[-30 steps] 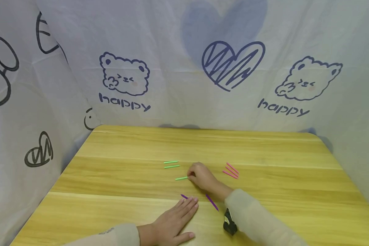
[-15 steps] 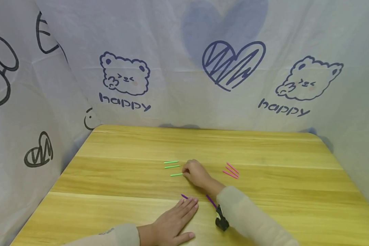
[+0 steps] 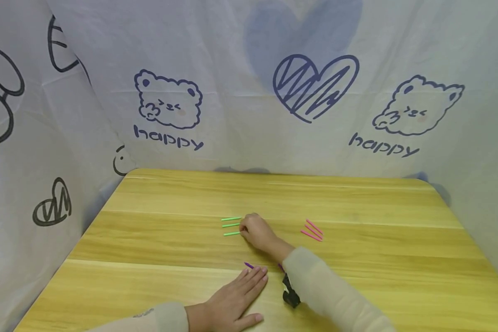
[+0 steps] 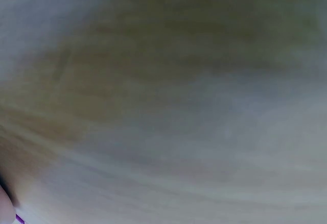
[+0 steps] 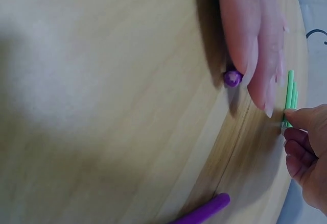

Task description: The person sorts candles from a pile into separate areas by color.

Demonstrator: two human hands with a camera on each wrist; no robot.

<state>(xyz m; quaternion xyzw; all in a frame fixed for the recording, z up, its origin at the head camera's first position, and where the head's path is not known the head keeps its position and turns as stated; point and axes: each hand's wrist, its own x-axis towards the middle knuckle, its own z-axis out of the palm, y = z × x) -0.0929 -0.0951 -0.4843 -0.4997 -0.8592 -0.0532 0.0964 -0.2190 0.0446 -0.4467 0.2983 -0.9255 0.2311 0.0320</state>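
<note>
My right hand (image 3: pixel 257 232) pinches the right end of a green crayon (image 3: pixel 231 234), nearest of three green ones lying roughly side by side. The other two, an upper green crayon (image 3: pixel 230 219) and a middle one (image 3: pixel 230 225), lie just beyond it. My left hand (image 3: pixel 234 297) rests palm down with straight fingers, over a purple crayon (image 3: pixel 248 265) whose pointed tip sticks out. The right wrist view shows that crayon's round end (image 5: pixel 233 78) beside the left fingertips. A second purple crayon (image 5: pixel 204 211) lies nearer, mostly hidden by my right sleeve in the head view.
Three pink crayons (image 3: pixel 311 235) lie slanted on the right of the wooden table (image 3: pixel 377 276). A black wrist camera (image 3: pixel 290 293) hangs under the right sleeve (image 3: pixel 323 281). A white cloth with drawings (image 3: pixel 240 115) stands behind the table.
My right hand has moved left and slightly away from me, bringing the green crayon into line below the other two. The left hand has stayed in place.
</note>
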